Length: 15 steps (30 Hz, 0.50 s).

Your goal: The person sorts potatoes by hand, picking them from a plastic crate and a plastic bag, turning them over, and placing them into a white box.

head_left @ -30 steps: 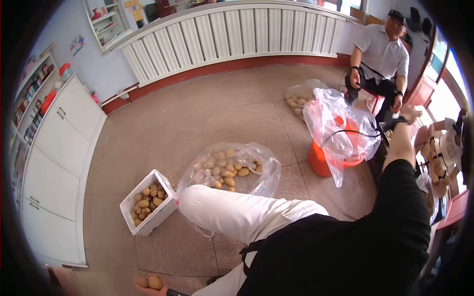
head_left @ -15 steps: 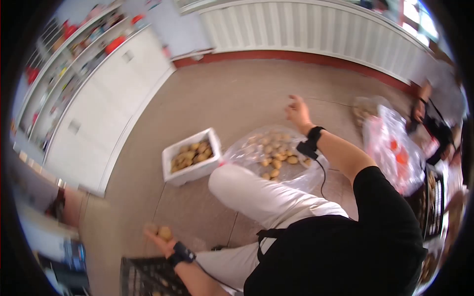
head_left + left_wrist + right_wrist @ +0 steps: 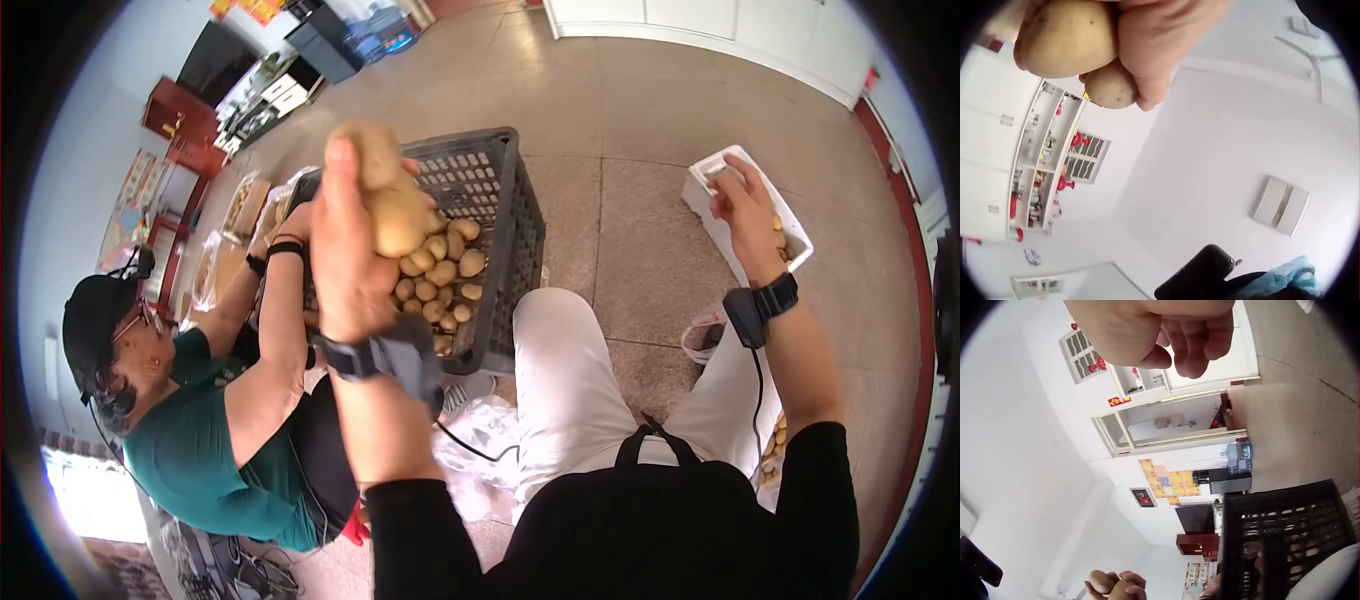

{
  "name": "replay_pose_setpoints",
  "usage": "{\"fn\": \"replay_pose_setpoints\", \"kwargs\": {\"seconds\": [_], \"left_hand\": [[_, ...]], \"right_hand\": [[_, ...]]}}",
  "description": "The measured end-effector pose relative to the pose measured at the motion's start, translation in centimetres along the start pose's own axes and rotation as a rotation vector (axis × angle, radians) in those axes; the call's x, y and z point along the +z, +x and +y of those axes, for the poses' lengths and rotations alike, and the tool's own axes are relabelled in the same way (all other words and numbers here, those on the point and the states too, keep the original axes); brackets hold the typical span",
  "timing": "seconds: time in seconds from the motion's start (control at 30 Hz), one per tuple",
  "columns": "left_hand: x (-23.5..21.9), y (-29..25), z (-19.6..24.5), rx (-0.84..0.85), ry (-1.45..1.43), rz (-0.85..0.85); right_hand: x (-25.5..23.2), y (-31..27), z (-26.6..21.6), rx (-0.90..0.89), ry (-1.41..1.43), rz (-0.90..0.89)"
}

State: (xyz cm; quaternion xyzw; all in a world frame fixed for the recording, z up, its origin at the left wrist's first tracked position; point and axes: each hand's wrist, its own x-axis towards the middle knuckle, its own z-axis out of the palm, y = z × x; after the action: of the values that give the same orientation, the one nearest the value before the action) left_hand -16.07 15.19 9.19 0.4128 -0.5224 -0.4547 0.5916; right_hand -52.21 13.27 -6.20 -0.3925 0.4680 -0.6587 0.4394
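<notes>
Two potatoes point(image 3: 398, 218) are gripped in my left hand point(image 3: 345, 265), raised over a black plastic crate point(image 3: 515, 235). In the left wrist view a large potato point(image 3: 1072, 39) and a smaller potato point(image 3: 1111, 86) lie against the fingers and thumb. Several potatoes point(image 3: 440, 270) lie inside the crate, partly hidden by the hand. My right hand point(image 3: 745, 215) hovers around the white foam box point(image 3: 705, 195), fingers loosely bent. Nothing shows in the right hand point(image 3: 1160, 331) in the right wrist view. Potatoes point(image 3: 779, 240) show at the box's edge, largely covered by that hand.
A person in a green shirt point(image 3: 210, 440) sits at the left, arms reaching to the crate's far side. Clear plastic bags point(image 3: 475, 440) lie on the floor beside the crate. Trays point(image 3: 245, 205) stand beyond that person. My knees point(image 3: 560, 340) lie between crate and box.
The view has swung left from the radiator side to the crate. My left hand has come up over the crate with the potatoes. My right hand has moved from above the bagged potatoes toward the foam box.
</notes>
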Motion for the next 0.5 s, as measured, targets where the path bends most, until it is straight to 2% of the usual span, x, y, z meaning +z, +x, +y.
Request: {"fn": "replay_pose_setpoints", "kwargs": {"seconds": [0.03,0.07,0.1,0.17,0.23,0.27,0.3,0.33,0.37,0.4,0.47,0.5], "left_hand": [[-1.5,1.4,0.1,-0.063,0.116,0.087],[-4.0,3.5,-1.1,-0.120,0.214,0.085],[-7.1,5.4,-3.0,-0.171,0.312,0.078],[-11.8,8.6,-7.1,-0.327,0.507,0.181],[-12.6,9.1,-9.0,-0.394,1.196,0.162],[-13.9,9.7,-11.3,-0.362,1.437,0.096],[-15.2,9.6,-13.5,-0.341,1.564,0.037],[-16.0,10.0,-15.7,-0.330,1.648,-0.030],[-16.7,10.2,-17.6,-0.322,1.698,-0.086],[-17.3,10.2,-19.4,-0.321,1.733,-0.132],[-17.9,10.1,-22.9,-0.310,1.814,-0.194],[-17.6,9.8,-23.9,-0.308,1.855,-0.197]], "right_hand": [[-0.8,0.5,1.6,0.046,-0.010,0.038],[-2.1,0.6,3.6,0.058,0.000,0.029],[-3.6,0.6,5.5,0.097,-0.010,0.071],[-4.1,1.1,7.1,0.142,-0.002,0.130],[-4.0,0.7,6.9,0.249,0.004,0.220],[-4.0,1.1,6.4,0.165,-0.039,0.100],[-3.8,0.9,6.0,0.056,-0.171,0.055],[-3.8,0.9,6.3,0.093,-0.169,0.034],[-3.4,0.3,6.4,0.053,-0.122,0.037],[-3.3,-0.3,5.9,0.108,-0.210,0.011],[-3.3,-0.2,7.7,0.117,-0.310,-0.024],[-2.6,-0.3,7.1,-0.068,-0.523,0.027]]}}
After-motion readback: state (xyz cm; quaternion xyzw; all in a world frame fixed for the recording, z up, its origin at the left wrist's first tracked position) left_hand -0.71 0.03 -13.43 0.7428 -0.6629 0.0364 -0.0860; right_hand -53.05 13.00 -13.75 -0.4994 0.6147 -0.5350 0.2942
